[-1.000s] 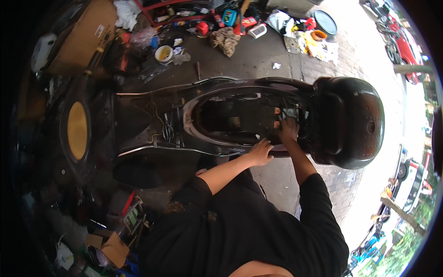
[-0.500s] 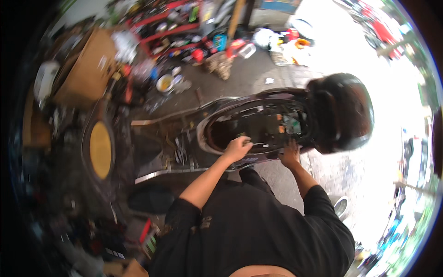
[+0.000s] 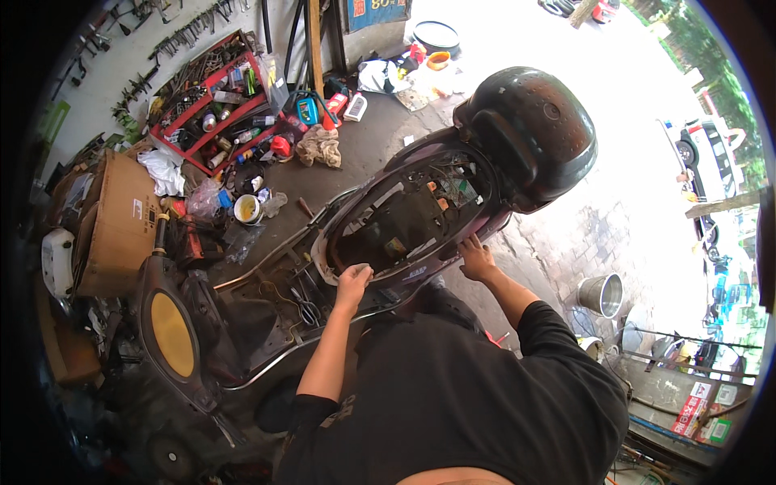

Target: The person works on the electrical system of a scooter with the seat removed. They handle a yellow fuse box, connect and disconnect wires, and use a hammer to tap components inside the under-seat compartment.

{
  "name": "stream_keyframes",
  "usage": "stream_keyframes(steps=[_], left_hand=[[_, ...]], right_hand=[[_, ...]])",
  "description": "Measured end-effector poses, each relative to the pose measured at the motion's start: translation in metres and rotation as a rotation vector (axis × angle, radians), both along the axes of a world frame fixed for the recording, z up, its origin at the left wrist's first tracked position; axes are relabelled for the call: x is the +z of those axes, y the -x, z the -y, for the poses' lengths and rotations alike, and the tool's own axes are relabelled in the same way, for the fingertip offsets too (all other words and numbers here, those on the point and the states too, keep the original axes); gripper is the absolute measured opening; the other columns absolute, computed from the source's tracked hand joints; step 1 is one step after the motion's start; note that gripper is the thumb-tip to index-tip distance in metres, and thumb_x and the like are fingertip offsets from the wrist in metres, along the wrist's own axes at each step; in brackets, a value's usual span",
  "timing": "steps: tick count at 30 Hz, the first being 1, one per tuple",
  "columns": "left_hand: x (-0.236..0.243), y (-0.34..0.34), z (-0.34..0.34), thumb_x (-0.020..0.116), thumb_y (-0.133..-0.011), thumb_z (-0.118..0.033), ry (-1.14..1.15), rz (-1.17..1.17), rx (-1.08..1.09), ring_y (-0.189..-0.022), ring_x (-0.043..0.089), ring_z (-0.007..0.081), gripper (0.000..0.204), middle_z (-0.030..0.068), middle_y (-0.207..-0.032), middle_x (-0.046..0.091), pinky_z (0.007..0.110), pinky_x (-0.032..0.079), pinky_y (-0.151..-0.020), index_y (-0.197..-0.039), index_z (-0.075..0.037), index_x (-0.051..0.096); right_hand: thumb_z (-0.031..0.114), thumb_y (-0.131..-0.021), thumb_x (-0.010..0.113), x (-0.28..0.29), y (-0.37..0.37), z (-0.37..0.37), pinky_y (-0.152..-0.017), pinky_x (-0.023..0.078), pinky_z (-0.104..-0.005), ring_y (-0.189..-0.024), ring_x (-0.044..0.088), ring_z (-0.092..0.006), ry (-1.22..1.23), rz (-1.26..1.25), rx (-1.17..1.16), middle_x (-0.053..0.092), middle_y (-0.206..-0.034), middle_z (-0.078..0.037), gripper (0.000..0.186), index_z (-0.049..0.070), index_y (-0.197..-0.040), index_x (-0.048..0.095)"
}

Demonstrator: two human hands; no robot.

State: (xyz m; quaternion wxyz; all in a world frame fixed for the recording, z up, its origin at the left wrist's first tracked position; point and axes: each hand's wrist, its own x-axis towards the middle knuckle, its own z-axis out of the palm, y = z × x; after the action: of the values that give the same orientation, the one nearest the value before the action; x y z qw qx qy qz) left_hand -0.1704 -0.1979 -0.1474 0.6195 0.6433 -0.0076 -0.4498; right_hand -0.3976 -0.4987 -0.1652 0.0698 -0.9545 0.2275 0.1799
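A dark scooter [image 3: 420,273] with its seat off stands in front of me, and its open storage well [image 3: 380,234] faces up. My left hand [image 3: 353,287] is at the front near corner of the well's rim, fingers pinched together; what they hold, if anything, is too small to make out. My right hand [image 3: 477,257] rests on the near side panel toward the rear, its fingers stretched out over the edge. Inside the well, orange pieces [image 3: 437,196] and a green circuit-like part [image 3: 461,191] show. Scissors [image 3: 306,310] lie on the footboard area beside my left forearm.
A dark top box [image 3: 529,133] sits on the scooter's tail. Far left are a red tool rack [image 3: 212,113] full of tools and bottles, a cardboard box [image 3: 120,218] and a white tub [image 3: 247,210]. A metal bucket [image 3: 600,295] stands on the floor at right.
The view has turned, so the scooter now lies more diagonally. My left hand has moved along the rim toward the well's front end. My right hand stays at the near side toward the rear.
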Motion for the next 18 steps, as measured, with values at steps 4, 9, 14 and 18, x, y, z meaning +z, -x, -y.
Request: stream_keyframes(steps=[4, 9, 14, 18], left_hand=[[-0.001, 0.010, -0.016, 0.063, -0.096, -0.024, -0.037, -0.025, 0.110, -0.090, 0.066, 0.0132, 0.024, 0.0046, -0.098, 0.071, 0.027, 0.052, -0.077, -0.110, -0.004, 0.065], [-0.007, 0.048, -0.008, 0.061, -0.097, -0.024, -0.094, -0.074, 0.287, -0.086, 0.067, 0.0154, 0.023, 0.0056, -0.097, 0.070, 0.028, 0.052, -0.075, -0.111, -0.005, 0.063], [-0.011, 0.101, 0.018, 0.064, -0.096, -0.024, -0.045, -0.102, 0.392, -0.083, 0.066, 0.0132, 0.022, 0.0050, -0.095, 0.070, 0.026, 0.052, -0.072, -0.107, -0.006, 0.065], [-0.013, 0.137, 0.029, 0.063, -0.096, -0.024, -0.125, -0.126, 0.380, -0.087, 0.067, 0.0158, 0.022, 0.0065, -0.098, 0.070, 0.028, 0.053, -0.074, -0.109, -0.006, 0.063]], right_hand=[[0.029, -0.080, 0.066, -0.003, -0.011, 0.021, -0.102, 0.043, -0.0511, -0.135, 0.040, -0.0320, -0.061, -0.086, 0.047, 0.056, -0.132, -0.011, 0.050, 0.007, -0.125, 0.060], [0.035, -0.082, 0.066, -0.004, 0.002, 0.041, -0.101, 0.044, -0.0472, -0.123, 0.052, -0.0341, -0.239, 0.121, 0.097, 0.063, -0.122, -0.015, 0.042, 0.007, -0.113, 0.068], [0.041, -0.085, 0.068, 0.011, 0.024, 0.082, -0.086, 0.052, -0.0446, -0.096, 0.065, -0.0379, -0.540, 0.366, -0.090, 0.069, -0.097, -0.020, 0.043, 0.004, -0.106, 0.070], [0.021, -0.087, 0.068, 0.085, 0.029, 0.117, -0.077, 0.054, -0.0411, -0.086, 0.067, -0.0352, -0.590, 0.764, -0.170, 0.068, -0.089, -0.018, 0.024, 0.001, -0.101, 0.070]])
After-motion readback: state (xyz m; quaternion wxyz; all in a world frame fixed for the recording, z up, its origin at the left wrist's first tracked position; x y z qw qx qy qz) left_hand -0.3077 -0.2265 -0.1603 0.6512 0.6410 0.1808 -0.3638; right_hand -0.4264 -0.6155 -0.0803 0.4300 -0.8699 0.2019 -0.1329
